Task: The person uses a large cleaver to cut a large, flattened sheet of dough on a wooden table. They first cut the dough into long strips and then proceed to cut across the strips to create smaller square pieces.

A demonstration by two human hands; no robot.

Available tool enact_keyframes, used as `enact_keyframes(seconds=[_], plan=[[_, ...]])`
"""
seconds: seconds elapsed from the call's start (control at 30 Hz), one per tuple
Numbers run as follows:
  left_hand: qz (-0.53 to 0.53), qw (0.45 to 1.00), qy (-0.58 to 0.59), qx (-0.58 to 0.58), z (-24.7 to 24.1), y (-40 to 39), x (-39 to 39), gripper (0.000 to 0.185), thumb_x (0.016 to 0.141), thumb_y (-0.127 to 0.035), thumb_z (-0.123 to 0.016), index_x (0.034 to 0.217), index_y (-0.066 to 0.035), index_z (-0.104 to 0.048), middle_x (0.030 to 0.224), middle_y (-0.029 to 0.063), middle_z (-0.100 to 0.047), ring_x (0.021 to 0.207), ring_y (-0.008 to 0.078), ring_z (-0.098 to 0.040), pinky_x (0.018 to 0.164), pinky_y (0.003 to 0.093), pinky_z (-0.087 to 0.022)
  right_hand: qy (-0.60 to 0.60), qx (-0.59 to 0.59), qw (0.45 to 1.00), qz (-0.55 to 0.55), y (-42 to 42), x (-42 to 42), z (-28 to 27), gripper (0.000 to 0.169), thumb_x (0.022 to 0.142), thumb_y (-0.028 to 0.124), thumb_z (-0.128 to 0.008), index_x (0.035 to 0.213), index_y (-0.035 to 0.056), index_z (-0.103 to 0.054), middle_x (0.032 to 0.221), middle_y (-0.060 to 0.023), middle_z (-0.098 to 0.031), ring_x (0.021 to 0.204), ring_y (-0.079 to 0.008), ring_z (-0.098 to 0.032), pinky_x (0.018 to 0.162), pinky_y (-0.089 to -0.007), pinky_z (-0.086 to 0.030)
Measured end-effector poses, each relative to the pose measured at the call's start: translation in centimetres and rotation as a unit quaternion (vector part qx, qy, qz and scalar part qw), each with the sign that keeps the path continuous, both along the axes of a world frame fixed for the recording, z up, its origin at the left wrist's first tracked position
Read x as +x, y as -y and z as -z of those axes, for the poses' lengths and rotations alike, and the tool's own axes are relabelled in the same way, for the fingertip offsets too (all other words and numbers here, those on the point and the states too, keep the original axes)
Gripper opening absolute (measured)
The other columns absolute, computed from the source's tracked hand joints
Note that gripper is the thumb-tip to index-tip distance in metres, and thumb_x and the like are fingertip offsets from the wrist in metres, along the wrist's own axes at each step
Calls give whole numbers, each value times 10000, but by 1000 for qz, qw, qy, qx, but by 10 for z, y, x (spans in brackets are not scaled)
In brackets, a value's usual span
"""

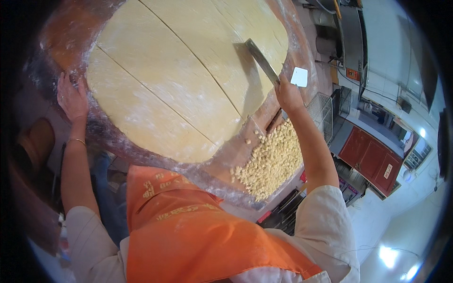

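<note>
A wide sheet of pale, rolled-out dough (159,81), dusted with flour, lies on a brown wooden tabletop (76,39). Two long straight cuts run diagonally across it, and a fainter line lies farther right. My right hand (290,93) grips a long-bladed knife (262,62) by its near end, over the dough's right part. The blade appears nearly edge-on and a shadow falls beside it; whether it touches the dough I cannot tell. At the floured left rim of the table, my left hand (72,97) rests with nothing in it, just left of the sheet.
Many small dough cubes (272,162) are heaped at the table's near right. A white dough scraper (299,77) lies by my right hand. Beyond the table are a wire basket (320,113), dark racks (285,212) and a red cabinet (371,161). My orange apron (198,233) meets the near edge.
</note>
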State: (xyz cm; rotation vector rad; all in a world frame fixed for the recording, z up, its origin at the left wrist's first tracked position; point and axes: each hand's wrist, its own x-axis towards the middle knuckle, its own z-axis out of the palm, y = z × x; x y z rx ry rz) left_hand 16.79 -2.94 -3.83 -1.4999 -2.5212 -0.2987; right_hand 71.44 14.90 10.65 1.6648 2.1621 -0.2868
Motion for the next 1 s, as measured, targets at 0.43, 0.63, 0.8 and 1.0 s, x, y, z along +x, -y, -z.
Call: enact_keyframes(seconds=[0.43, 0.63, 0.8, 1.0], plan=[[15, 999, 19, 24, 10, 2, -9, 503, 905, -374, -427, 1314, -86, -379, 1370, 89, -370, 1280, 252, -313, 1026, 419, -253, 49, -9, 998, 38, 75, 123, -19, 194, 878, 211, -470, 927, 23, -454, 714, -269, -580, 685, -451, -565, 603, -523, -441], [-15, 1000, 23, 6, 5, 0, 1, 495, 919, -373, -404, 1324, -92, -362, 1386, 89, -344, 1294, 251, -288, 1035, 432, -236, 113, -17, 991, 75, 102, 145, -41, 186, 851, 190, -486, 935, 27, -456, 703, -266, -585, 673, -445, -575, 599, -524, -449], [-9, 1000, 20, 7, 4, 3, 0, 499, 920, -375, -402, 1324, -85, -360, 1386, 96, -342, 1298, 268, -279, 1037, 430, -235, 125, 25, 986, 110, 105, 119, -52, 203, 859, 200, -492, 946, 21, -455, 684, -268, -581, 658, -453, -570, 586, -531, -446], [-1, 1000, 26, -10, -2, 0, 1, 509, 906, -345, -431, 1318, -54, -362, 1373, 126, -352, 1290, 280, -290, 1041, 409, -241, 20, 94, 989, 112, 59, 68, -35, 207, 867, 195, -507, 914, 0, -456, 688, -277, -573, 661, -465, -557, 559, -522, -437]])
